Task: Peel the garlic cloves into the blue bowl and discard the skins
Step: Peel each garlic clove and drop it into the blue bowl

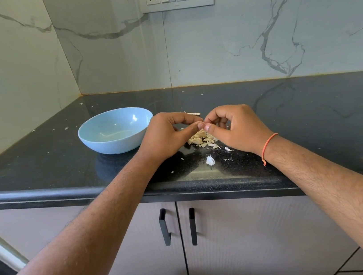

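L hand [166,137] + R hand [232,127] fingertips pinched together, clove hidden | garlic pile [202,140] below | blue bowl [115,130] left

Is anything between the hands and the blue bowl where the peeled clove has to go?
Nothing visible. The blue bowl sits right beside the left hand, its open top unobstructed. Both hands' fingertips meet above the garlic pile; the right hand is farther away.

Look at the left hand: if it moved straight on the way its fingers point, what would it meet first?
The left hand points right, fingertips almost touching the right hand. It would likely meet that hand's fingertips first, or something small pinched between them, which I cannot make out.
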Available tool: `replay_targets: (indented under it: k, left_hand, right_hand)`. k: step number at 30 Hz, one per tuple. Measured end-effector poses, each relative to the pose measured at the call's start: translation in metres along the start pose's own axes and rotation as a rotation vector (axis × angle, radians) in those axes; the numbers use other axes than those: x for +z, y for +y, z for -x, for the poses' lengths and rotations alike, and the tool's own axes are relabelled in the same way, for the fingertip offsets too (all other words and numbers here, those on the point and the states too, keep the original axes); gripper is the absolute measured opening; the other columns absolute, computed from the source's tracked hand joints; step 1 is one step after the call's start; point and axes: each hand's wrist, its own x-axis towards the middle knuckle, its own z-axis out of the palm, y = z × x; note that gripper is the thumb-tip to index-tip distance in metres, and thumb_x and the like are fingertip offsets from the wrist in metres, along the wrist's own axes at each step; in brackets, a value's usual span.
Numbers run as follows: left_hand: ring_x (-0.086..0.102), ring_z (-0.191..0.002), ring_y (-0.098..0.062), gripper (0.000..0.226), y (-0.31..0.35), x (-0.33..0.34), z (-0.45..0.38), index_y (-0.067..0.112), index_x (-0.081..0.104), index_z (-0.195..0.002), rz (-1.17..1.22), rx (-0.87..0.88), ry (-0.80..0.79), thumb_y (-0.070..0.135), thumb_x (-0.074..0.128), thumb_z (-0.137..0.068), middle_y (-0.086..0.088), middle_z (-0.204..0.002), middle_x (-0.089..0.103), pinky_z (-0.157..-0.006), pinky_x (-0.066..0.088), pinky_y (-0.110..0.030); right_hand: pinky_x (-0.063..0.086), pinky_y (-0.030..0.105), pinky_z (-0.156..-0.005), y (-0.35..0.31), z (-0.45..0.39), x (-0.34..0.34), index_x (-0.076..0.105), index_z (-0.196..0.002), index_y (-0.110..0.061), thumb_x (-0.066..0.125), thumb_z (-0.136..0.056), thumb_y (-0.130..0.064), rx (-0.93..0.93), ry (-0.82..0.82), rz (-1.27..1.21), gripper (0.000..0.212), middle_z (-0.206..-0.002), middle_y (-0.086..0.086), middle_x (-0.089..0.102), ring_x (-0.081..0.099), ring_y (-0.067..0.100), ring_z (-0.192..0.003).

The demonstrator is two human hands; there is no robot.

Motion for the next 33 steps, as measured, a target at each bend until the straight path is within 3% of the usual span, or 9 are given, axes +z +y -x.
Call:
replay_targets:
  k: [6, 8, 12, 16, 19, 23, 27, 33]
  left_hand:
    - [0.053, -0.049, 0.011, 0.013, -0.0001, -0.0012, -0.0013, 0.014, 0.083, -0.101, 0.008, -0.051, 0.009, 0.024, 0.075, -0.098, 0.012, -0.083, 0.077, -0.058, 0.04, -0.005]
    - [0.053, -0.052, 0.011, 0.013, 0.0006, -0.0016, -0.0013, 0.014, 0.083, -0.097, 0.017, -0.06, 0.001, 0.023, 0.074, -0.099, 0.017, -0.077, 0.073, -0.059, 0.038, -0.004]
    - [0.054, -0.054, 0.01, 0.018, 0.0014, -0.0035, -0.002, 0.01, 0.082, -0.096, 0.077, -0.104, -0.042, 0.021, 0.069, -0.102, 0.022, -0.066, 0.069, -0.059, 0.039, -0.004]
    - [0.045, -0.046, 0.0, 0.025, 0.0012, -0.0057, -0.0021, 0.005, 0.08, -0.098, 0.171, -0.178, -0.093, 0.023, 0.064, -0.105, 0.019, -0.052, 0.057, -0.051, 0.037, -0.011]
    - [0.04, -0.047, -0.008, 0.025, -0.0001, -0.007, -0.0025, 0.007, 0.08, -0.096, 0.218, -0.179, -0.083, 0.026, 0.066, -0.104, 0.015, -0.052, 0.056, -0.05, 0.036, -0.018]
    - [0.049, -0.045, 0.005, 0.015, 0.0023, -0.0031, 0.0014, 0.008, 0.083, -0.099, 0.106, -0.053, 0.019, 0.021, 0.076, -0.098, 0.025, -0.057, 0.065, -0.053, 0.038, -0.006]
    - [0.051, -0.043, 0.001, 0.012, 0.0027, 0.0002, 0.0054, 0.019, 0.084, -0.102, -0.039, 0.052, 0.074, 0.027, 0.08, -0.095, 0.035, -0.067, 0.067, -0.052, 0.035, -0.005]
    - [0.05, -0.047, -0.006, 0.02, -0.0012, -0.0035, -0.001, 0.014, 0.08, -0.091, 0.106, -0.09, -0.026, 0.026, 0.068, -0.103, 0.012, -0.072, 0.074, -0.052, 0.046, -0.021]
  right_hand:
    - [0.051, 0.028, -0.06, -0.0014, 0.0002, -0.0003, 0.077, -0.089, -0.027, 0.083, -0.088, -0.028, 0.016, -0.001, -0.026, 0.007, -0.073, -0.014, 0.068, 0.061, 0.022, -0.064]
    - [0.052, 0.028, -0.064, -0.0008, -0.0002, -0.0001, 0.078, -0.089, -0.03, 0.083, -0.088, -0.027, 0.022, -0.005, -0.035, 0.006, -0.076, -0.012, 0.071, 0.063, 0.02, -0.068]
    - [0.054, 0.014, -0.07, 0.001, -0.0011, -0.0021, 0.082, -0.095, -0.03, 0.085, -0.086, -0.028, 0.059, 0.005, -0.089, 0.009, -0.084, -0.018, 0.076, 0.071, 0.003, -0.078]
    - [0.053, 0.011, -0.071, -0.0013, -0.0004, -0.0047, 0.08, -0.093, -0.036, 0.085, -0.085, -0.027, 0.068, -0.022, -0.154, 0.013, -0.08, -0.028, 0.074, 0.072, -0.004, -0.078]
    - [0.052, 0.012, -0.071, -0.0037, -0.0011, -0.0068, 0.081, -0.093, -0.033, 0.083, -0.088, -0.025, 0.059, -0.039, -0.196, 0.01, -0.083, -0.021, 0.078, 0.07, -0.003, -0.076]
    - [0.044, 0.007, -0.062, -0.0061, -0.0013, -0.0072, 0.083, -0.089, -0.022, 0.081, -0.091, -0.023, 0.074, 0.002, -0.165, 0.003, -0.077, -0.01, 0.078, 0.062, -0.005, -0.062]
    - [0.047, 0.008, -0.063, -0.0045, -0.0003, -0.0051, 0.083, -0.087, -0.023, 0.083, -0.088, -0.022, 0.065, 0.065, -0.089, 0.002, -0.072, -0.015, 0.075, 0.065, -0.002, -0.064]
    - [0.046, 0.009, -0.066, -0.0039, -0.0004, -0.0036, 0.084, -0.09, -0.021, 0.082, -0.089, -0.023, 0.02, 0.023, -0.095, 0.003, -0.077, -0.016, 0.076, 0.068, -0.001, -0.069]
